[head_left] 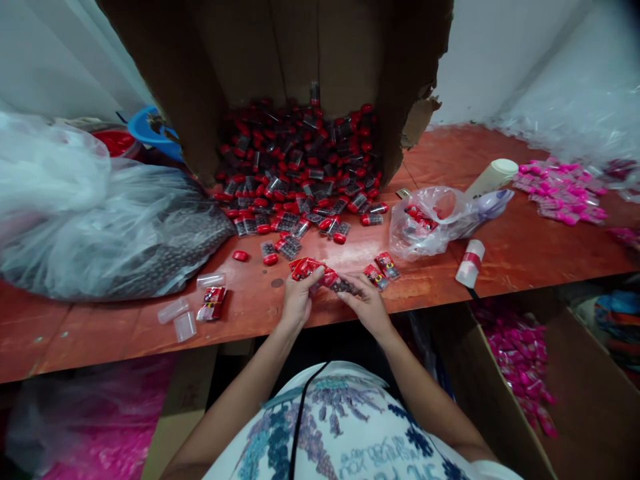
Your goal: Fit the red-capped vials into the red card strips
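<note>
My left hand [299, 298] pinches a fan of small red printed cards [307, 268] above the front of the table. Close beside it, my right hand [367, 303] has its fingers closed on the darker end of the bundle; whether a separate small piece is there cannot be made out. More red-and-black cards [387, 265] lie just right of my hands. To the left are a stack of the same cards [212, 303] and several clear plastic sleeves [185, 327]. Beyond my hands lie a loose red cap [240, 255] and clear red-capped containers [287, 247] with dark contents.
A torn cardboard box [420, 123] on its side spills more red-capped containers. A bag of dark beads [150, 233] sits left. Right are a plastic bag [407, 233], a white roll [470, 263], a pale cylinder [495, 177] and pink pieces [560, 190]. Below stands a box [470, 373] holding pink items.
</note>
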A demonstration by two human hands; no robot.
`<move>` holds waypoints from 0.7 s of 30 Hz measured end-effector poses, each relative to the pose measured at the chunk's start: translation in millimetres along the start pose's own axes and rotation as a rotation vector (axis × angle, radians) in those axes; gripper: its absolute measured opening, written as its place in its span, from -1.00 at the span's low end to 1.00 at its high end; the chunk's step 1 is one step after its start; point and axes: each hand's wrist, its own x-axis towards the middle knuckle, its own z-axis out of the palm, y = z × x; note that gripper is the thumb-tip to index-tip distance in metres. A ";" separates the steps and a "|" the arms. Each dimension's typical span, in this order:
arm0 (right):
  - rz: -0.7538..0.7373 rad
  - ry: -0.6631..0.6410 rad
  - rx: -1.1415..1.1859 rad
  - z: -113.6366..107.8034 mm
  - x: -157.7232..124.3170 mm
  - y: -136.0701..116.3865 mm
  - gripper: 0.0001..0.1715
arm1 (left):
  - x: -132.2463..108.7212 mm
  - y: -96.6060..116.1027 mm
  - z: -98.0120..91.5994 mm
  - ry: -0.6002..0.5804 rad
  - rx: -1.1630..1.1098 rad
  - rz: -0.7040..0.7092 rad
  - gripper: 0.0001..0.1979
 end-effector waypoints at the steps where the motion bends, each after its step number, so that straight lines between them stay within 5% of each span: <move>1: 0.004 0.009 0.010 0.9 -0.4 0.3 -0.54 | -0.9 0.2 -0.6 -0.014 0.000 -0.008 -0.77; 21: 0.100 0.079 0.255 7.4 -3.4 9.2 -0.56 | -7.4 -1.2 -3.3 -0.172 0.179 0.013 -0.74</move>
